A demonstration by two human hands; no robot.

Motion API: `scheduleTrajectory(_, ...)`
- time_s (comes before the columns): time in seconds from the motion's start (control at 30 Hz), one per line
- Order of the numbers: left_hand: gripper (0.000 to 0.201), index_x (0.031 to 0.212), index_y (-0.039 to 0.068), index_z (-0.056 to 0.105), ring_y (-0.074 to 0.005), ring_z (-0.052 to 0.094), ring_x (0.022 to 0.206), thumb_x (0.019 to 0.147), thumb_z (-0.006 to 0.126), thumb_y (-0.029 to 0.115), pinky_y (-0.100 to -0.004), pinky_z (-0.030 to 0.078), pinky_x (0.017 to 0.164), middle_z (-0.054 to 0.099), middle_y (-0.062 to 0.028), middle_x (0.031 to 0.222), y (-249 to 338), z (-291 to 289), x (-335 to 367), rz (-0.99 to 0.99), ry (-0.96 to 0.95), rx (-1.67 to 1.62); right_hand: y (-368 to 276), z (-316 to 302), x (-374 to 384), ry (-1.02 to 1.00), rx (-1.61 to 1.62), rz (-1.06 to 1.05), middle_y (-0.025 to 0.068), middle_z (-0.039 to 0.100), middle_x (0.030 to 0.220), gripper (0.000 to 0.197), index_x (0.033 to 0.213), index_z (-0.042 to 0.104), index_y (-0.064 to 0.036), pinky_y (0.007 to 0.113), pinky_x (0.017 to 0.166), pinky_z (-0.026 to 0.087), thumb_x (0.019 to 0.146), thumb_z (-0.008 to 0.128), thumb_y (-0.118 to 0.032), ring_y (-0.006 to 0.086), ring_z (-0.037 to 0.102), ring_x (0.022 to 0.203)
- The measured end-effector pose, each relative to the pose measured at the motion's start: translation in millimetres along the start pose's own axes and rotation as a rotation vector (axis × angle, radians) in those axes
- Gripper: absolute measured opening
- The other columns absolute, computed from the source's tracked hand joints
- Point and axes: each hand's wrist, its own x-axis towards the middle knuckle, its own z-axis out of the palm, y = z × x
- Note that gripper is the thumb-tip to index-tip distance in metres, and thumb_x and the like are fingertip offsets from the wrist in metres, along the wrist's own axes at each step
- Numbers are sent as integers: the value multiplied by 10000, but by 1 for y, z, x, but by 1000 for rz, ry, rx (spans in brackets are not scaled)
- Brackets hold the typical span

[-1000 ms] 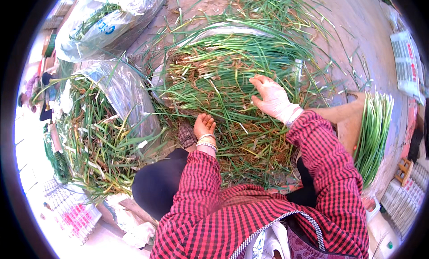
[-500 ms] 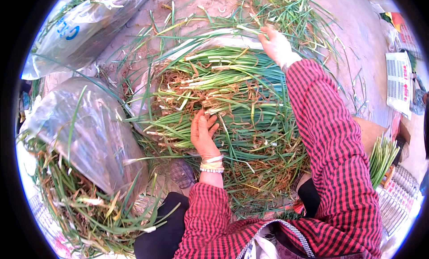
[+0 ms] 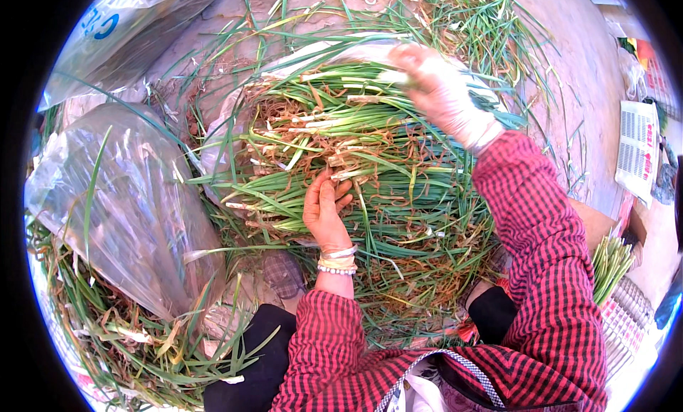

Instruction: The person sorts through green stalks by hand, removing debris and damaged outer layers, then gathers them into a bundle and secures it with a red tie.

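A thick heap of green onions (image 3: 384, 120), with pale root ends and dry brown skins, lies in front of me, its leaves toward the right. At its near left part is my left hand (image 3: 329, 213), wearing a bracelet. Its fingers are curled and the thumb and forefinger come together beside pale stalk ends; whatever is between them is hidden. My right hand (image 3: 442, 95) is over the far right of the heap, smeared by motion. A pale blur shows by its fingertips, and I cannot make out whether it holds a stalk.
A clear plastic bag (image 3: 135, 198) stands at the left, beside a pile of trimmed stalks and peelings (image 3: 114, 334). Another plastic bag (image 3: 135, 35) is at the far left. Loose leaves (image 3: 477, 28) litter the far floor. A bundle of stalks (image 3: 610, 266) lies at the right.
My right hand has come nearer to me from the far edge of the heap and is now blurred. The left hand has stayed almost in place. The whole view has shifted slightly.
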Motion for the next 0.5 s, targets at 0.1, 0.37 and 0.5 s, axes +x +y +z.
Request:
scheduleTrajectory(0.1,263,1191,54,638,-159,697,840,981,572,196,-242,560,651,669,-50,1027,-1,6,0,-17,-3,10,-18,26,-13,-248,-65,145,84,627,1052,463,1216,596,-139,404,835,519,761,661,-80,305,617,1003)
scheduleTrajectory(0.37,242,1154,37,647,-166,700,755,971,583,183,-237,553,582,669,-52,924,-5,-1,8,-69,41,-49,-15,10,-9,-412,-317,153,126,626,928,247,940,657,-85,431,802,499,715,686,-183,316,615,935)
scheduleTrajectory(0.5,225,1135,30,652,-163,696,710,972,583,169,-223,538,554,673,-54,905,-5,2,10,-86,22,-85,-9,-2,-1,-196,-110,211,146,610,901,247,871,652,-44,439,782,492,744,703,-250,339,612,879)
